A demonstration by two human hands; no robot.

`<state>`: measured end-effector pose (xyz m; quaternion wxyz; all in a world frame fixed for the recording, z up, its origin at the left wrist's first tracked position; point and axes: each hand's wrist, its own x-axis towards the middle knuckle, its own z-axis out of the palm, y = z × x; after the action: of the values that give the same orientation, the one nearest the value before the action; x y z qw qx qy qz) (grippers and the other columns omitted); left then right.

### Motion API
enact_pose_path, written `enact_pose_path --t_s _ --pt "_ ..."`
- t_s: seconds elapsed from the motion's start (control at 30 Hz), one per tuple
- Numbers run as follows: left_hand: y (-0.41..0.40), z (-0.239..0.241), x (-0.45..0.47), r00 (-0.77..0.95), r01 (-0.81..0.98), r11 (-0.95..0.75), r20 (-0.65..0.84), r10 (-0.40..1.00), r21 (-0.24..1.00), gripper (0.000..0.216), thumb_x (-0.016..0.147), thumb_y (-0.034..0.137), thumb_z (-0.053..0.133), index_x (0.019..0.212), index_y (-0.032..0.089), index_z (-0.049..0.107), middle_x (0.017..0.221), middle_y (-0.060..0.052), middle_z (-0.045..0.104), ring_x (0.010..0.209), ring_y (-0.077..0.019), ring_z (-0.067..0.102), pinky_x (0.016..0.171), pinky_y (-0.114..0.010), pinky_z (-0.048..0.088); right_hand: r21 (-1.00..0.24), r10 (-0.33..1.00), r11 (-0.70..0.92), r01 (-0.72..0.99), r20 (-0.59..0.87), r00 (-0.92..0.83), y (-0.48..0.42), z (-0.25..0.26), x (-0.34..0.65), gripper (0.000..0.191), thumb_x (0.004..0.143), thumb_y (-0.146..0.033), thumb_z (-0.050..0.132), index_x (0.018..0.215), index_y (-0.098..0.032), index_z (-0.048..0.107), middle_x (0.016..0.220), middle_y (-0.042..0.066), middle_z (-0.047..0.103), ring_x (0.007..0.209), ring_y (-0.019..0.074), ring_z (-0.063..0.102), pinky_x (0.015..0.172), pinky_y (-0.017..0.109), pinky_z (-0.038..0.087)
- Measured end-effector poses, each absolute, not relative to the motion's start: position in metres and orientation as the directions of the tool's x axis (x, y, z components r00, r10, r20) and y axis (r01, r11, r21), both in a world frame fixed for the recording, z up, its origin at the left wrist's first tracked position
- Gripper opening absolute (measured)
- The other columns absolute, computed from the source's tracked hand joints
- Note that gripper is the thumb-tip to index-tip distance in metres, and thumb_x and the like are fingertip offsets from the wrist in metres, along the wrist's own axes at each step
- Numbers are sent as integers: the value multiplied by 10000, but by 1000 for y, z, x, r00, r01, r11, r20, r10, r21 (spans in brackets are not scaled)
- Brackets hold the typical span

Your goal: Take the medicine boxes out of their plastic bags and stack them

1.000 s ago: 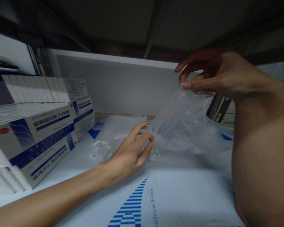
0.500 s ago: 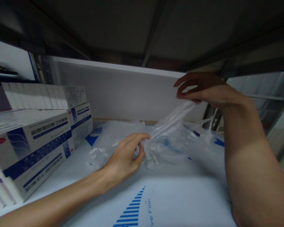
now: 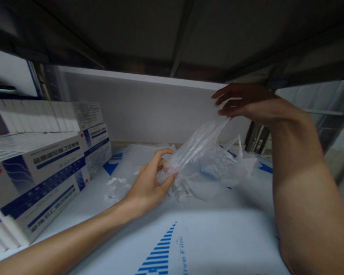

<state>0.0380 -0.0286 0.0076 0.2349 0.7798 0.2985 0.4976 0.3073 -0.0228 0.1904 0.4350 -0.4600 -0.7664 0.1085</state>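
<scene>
A crumpled clear plastic bag point(image 3: 193, 151) is stretched upward between my two hands. My right hand point(image 3: 243, 101) pinches its raised end, high near the upper shelf. My left hand point(image 3: 153, 181) is curled around the lower, gathered part, thumb below and fingers above. The rest of the bag spreads loosely to the right on the film-covered shelf, with thin peaks standing up. Just behind and left of my left hand lies another piece of clear plastic point(image 3: 132, 160), partly hidden by that hand.
White and blue printed boxes point(image 3: 48, 164) are stacked on the left, with a row of thin white boxes point(image 3: 37, 116) on top. Pale protective film point(image 3: 223, 236) covers the shelf. A dark upper shelf point(image 3: 137, 34) hangs low overhead, and a light wall point(image 3: 149, 107) closes the back.
My left hand has opened wider and closed around more of the bag. My right hand has shifted slightly left, and the bag between them is bunched and fanned out more.
</scene>
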Motion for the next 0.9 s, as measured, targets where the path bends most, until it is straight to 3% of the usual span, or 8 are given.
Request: enact_pose_path --t_s 0.13,0.23,0.33,0.43,0.57,0.67,0.77,0.9 --pt "-30 15 40 332 48 -588 542 772 808 166 888 328 625 949 177 659 920 -41 675 891 -195 635 830 -326 491 -650 722 592 477 690 44 -16 189 306 179 631 -122 780 758 -199 679 818 44 671 760 157 604 630 277 516" --pt "-34 20 42 355 -185 -435 473 807 881 217 898 383 629 912 167 647 936 -42 669 933 -194 635 865 -336 520 -503 616 568 652 785 69 -12 191 300 132 684 -221 791 714 -241 663 829 54 684 801 200 607 738 368 532" --pt "-37 20 44 355 -376 -292 428 831 879 203 908 365 641 976 177 606 972 -34 667 999 -193 637 912 -363 534 -216 516 528 822 850 -108 -20 192 280 142 776 -343 756 846 -225 715 1015 82 706 978 251 621 899 407 481" --pt "-37 19 44 368 -411 -226 387 845 883 182 930 346 626 1003 185 580 954 -32 681 971 -191 658 892 -363 543 -90 592 659 747 674 -441 -35 189 251 279 844 -484 680 1006 -263 732 1139 42 701 1103 260 604 990 383 437" --pt "-37 23 43 388 -460 -212 410 825 862 218 923 356 634 1039 177 592 906 -37 687 869 -185 677 840 -350 548 -124 676 723 679 332 -658 -39 179 227 394 707 -524 782 1009 -275 747 1020 17 727 993 252 649 869 344 485" --pt "-37 26 40 384 -487 -209 423 821 848 384 912 462 630 1169 182 573 978 -62 705 909 -204 686 882 -371 539 -186 694 720 668 199 -692 -31 175 227 298 730 -479 759 894 -231 748 878 15 728 846 209 649 746 304 483" --pt "-39 24 36 459 -425 -227 425 780 876 597 836 502 714 1330 255 486 1199 -80 682 1097 -262 657 985 -424 500 -261 706 708 656 255 -660 -24 177 233 226 786 -444 703 788 -218 693 787 1 698 763 172 636 692 280 469" --pt "-38 18 35 532 -262 -271 373 760 926 754 767 336 808 1409 290 415 1300 -96 641 1211 -286 607 1037 -450 472 -289 750 648 705 405 -523 -20 181 244 202 794 -416 691 822 -223 637 807 -5 679 664 145 628 631 268 460"
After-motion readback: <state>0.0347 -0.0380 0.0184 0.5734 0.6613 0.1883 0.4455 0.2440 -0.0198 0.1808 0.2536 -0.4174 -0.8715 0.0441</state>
